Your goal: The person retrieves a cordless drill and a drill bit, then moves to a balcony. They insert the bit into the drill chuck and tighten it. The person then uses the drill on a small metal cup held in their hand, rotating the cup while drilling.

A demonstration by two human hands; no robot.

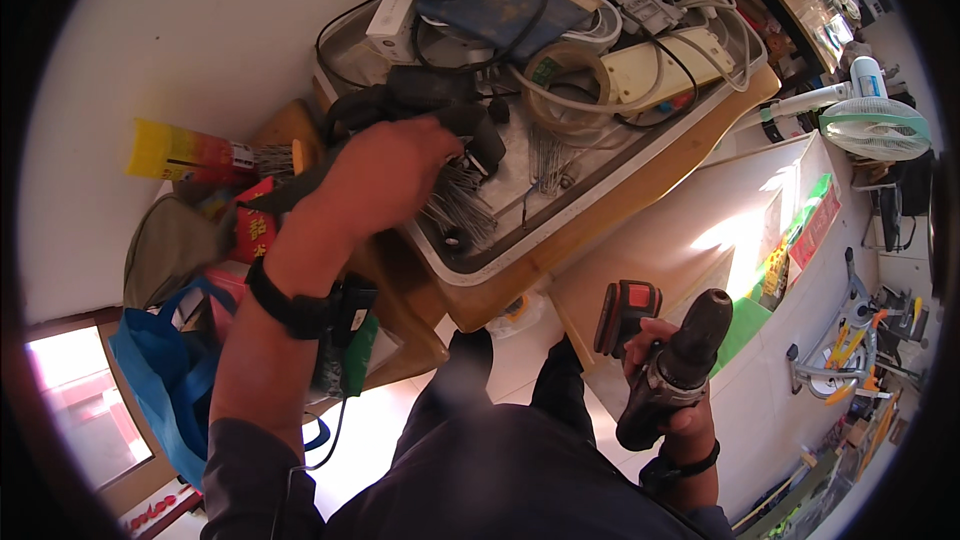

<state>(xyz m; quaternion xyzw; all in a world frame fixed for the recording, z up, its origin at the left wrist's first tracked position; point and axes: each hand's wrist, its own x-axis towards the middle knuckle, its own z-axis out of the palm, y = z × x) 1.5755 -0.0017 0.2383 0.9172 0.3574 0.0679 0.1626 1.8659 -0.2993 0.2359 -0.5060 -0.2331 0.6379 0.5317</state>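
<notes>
My right hand [655, 340] is wrapped round the grip of a black cordless drill [690, 345], held low at the right with its chuck pointing up and away. The drill's red and black battery [627, 315] shows beside my fingers. My left hand [385, 175] reaches into a pale tray [500, 258] at its near left corner. Its fingers curl downward against a dark, bulky item [475, 135], and what they grip is largely hidden. Beneath and beside that hand lies a loose bundle of thin metal rods [455, 200]. A smaller bundle of rods [545, 160] sits farther right.
The tray holds a roll of clear tape [565, 80], a cream power strip [680, 70], tangled cables and a white box [393, 20]. A yellow and red can [190, 150] and a blue bag [170, 370] are at left. A fan [875, 128] stands far right.
</notes>
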